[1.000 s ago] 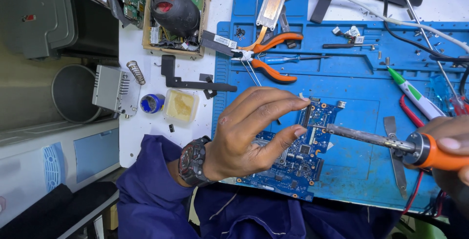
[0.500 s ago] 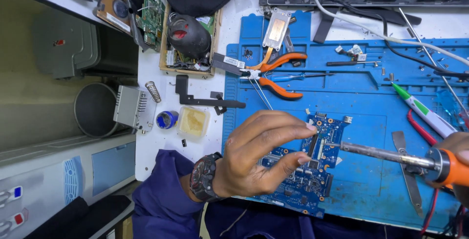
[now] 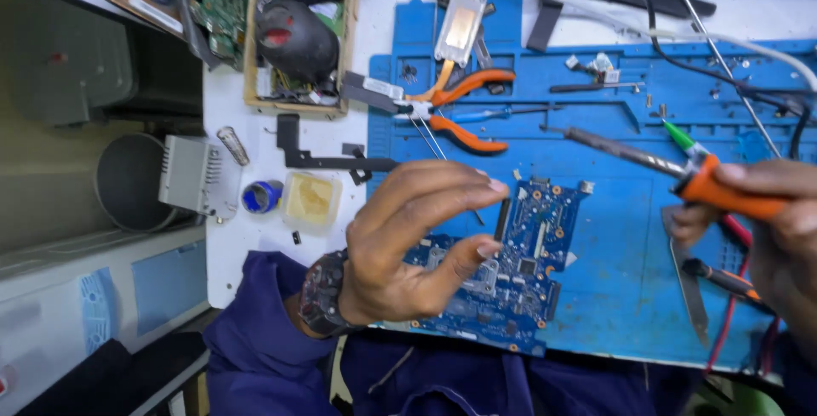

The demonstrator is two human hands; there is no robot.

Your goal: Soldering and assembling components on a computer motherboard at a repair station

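Left hand (image 3: 408, 254): hovers over a blue circuit board (image 3: 511, 271), fingers curled with thumb and forefinger slightly apart, seemingly empty.
Right hand (image 3: 783, 237): grip clamped on the orange handle of a soldering iron (image 3: 672, 165), tip raised clear of the board.
Board: lies flat on a blue mat (image 3: 613, 127), near the surface's front edge.
Handling: the board looks light, stiff and fragile; best held by its edges.
Nearby: orange-handled pliers (image 3: 459, 110) at the mat's far side.

Orange-handled pliers (image 3: 459, 110) lie on the blue mat (image 3: 613, 297), near its top left corner. Left of the mat, a small yellow tub (image 3: 311, 199) sits just beside a blue solder spool (image 3: 259, 196) and a grey finned block (image 3: 191, 176).
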